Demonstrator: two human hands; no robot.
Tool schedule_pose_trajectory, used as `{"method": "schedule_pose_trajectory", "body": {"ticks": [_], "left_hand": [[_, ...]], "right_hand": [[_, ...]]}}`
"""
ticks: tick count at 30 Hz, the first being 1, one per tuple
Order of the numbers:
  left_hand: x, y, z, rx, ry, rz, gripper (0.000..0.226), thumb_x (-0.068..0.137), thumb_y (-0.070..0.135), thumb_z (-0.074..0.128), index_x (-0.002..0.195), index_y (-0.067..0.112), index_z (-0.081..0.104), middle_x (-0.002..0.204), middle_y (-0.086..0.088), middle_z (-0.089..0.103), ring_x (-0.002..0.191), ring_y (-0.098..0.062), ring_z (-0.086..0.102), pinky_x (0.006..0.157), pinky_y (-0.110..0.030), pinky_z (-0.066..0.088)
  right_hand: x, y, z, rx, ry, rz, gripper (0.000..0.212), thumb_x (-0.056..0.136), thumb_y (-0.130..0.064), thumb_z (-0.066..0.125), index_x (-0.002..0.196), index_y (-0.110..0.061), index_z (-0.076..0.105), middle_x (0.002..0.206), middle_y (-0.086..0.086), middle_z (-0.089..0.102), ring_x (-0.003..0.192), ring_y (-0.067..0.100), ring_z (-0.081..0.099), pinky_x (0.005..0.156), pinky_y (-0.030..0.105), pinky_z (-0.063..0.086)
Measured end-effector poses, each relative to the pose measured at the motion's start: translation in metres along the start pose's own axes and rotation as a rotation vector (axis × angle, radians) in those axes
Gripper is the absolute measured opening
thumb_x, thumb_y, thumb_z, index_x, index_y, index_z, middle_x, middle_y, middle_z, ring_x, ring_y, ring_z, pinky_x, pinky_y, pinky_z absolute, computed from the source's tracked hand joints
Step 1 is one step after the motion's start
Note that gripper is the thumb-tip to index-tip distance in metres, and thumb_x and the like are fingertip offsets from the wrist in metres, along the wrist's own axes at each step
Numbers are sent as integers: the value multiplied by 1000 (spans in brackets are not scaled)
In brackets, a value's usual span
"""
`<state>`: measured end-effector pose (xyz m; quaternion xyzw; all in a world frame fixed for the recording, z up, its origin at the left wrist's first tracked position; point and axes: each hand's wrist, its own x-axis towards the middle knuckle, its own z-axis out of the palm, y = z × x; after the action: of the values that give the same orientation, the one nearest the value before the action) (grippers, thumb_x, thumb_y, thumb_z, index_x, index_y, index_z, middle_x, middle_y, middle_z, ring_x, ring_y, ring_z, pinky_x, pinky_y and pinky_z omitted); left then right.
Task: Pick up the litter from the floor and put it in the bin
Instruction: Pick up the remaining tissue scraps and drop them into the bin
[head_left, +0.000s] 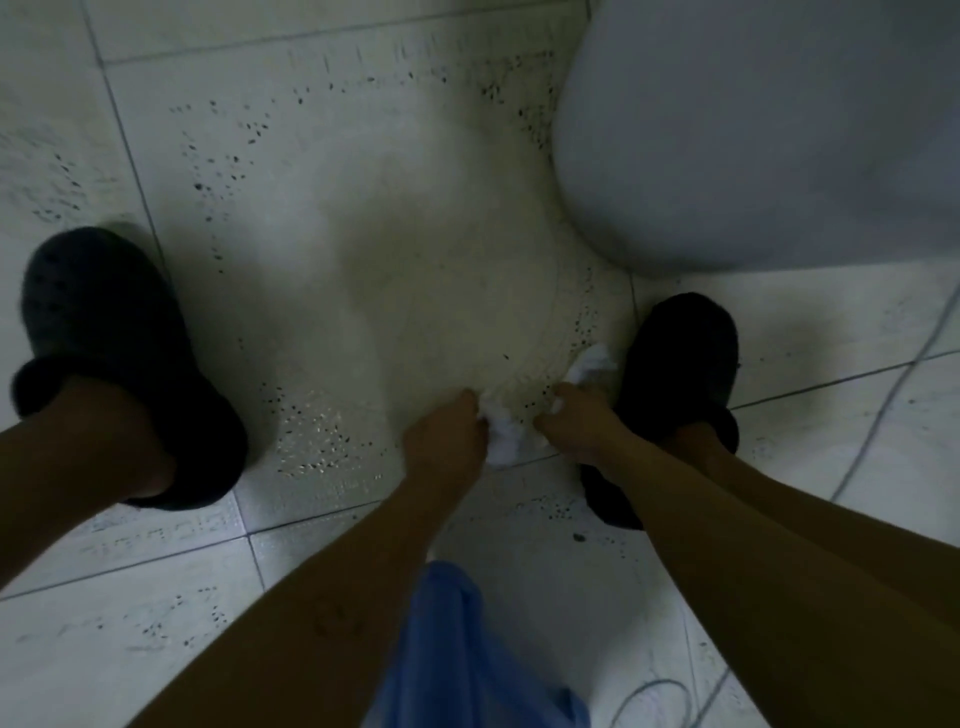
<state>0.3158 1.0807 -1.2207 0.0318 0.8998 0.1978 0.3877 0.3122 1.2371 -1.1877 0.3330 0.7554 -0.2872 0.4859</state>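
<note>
Left hand (447, 439) pinches a crumpled white tissue (506, 444) low on the tiled floor (363, 249); right hand (576, 423) grips another tissue scrap (592, 364), touching the black slipper (685, 358)

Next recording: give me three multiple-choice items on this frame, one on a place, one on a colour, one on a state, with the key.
1. Where is the tissue?
A. by the right shoe
B. by the left shoe
C. on the blue cloth

2. What colour is the right shoe?
A. white
B. black
C. red

3. What is the left hand doing?
A. hanging idle
B. pressing flat on the tiles
C. gripping tissue

Key:
1 A, the white scraps lie right next to that shoe, far from the other one.
2 B, it shows dark black against the pale tiles.
3 C, its fingers curl round a white wad.
</note>
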Motion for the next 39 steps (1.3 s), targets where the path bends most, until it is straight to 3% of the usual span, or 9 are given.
{"method": "schedule_pose_trajectory", "body": {"ticks": [2,6,11,20,23,25,28,31,39], "left_hand": [[16,-8,-17,6,114,-19,24,94,33,46,107,16,57,96,-10,69,85,-28,65,60,-26,32],[38,-15,-51,-2,152,3,21,91,31,49,97,13,58,93,-11,62,85,-29,61,62,-27,33],[42,-11,-84,-113,152,50,21,91,26,52,76,18,40,62,5,40,62,-21,46,49,-27,24],[11,0,-140,-197,252,29,15,86,35,64,84,21,61,76,-5,64,61,-19,56,57,-24,43],[-5,7,-170,-173,232,90,10,87,22,62,97,19,61,82,-9,67,64,-20,58,59,-24,44],[-20,14,-194,-162,219,119,13,88,19,59,101,21,59,80,-6,67,65,-18,62,58,-23,44],[-46,28,-230,-232,247,144,11,85,17,62,94,22,60,73,-1,70,51,-4,64,47,-16,44],[-74,52,-259,-324,293,203,6,85,17,66,85,21,62,67,10,66,42,2,61,37,-6,37],[-145,153,-313,-344,480,456,7,79,23,73,74,24,69,70,9,67,64,-4,60,54,-18,40]], "right_hand": [[1,-8,4,37,-9,-44,20,90,-22,54,107,-15,46,137,22,46,121,35,48,98,34,42],[-4,-26,8,114,24,-113,41,92,-24,52,127,-1,52,132,15,53,103,20,53,75,7,36],[-26,-48,-6,151,72,-171,49,92,-26,52,137,-6,48,146,14,44,130,26,45,106,27,35],[-87,-62,-53,58,173,-285,46,96,-26,48,138,-8,45,144,13,46,126,28,49,105,34,39],[-111,-69,-67,26,151,-299,25,95,-20,51,99,0,66,100,17,65,91,24,61,85,31,48],[-135,-74,-77,10,141,-330,31,92,-16,53,64,-3,56,67,13,54,61,18,50,66,28,44],[-169,-77,-93,-33,196,-437,32,90,-17,55,88,13,67,91,25,69,81,33,64,74,37,53],[-201,-80,-112,-73,285,-541,32,91,-22,55,99,4,71,104,20,70,97,31,64,77,29,48],[-304,-61,-180,-57,533,-702,28,91,-26,57,112,-12,70,119,7,67,106,21,59,78,17,36]]}}
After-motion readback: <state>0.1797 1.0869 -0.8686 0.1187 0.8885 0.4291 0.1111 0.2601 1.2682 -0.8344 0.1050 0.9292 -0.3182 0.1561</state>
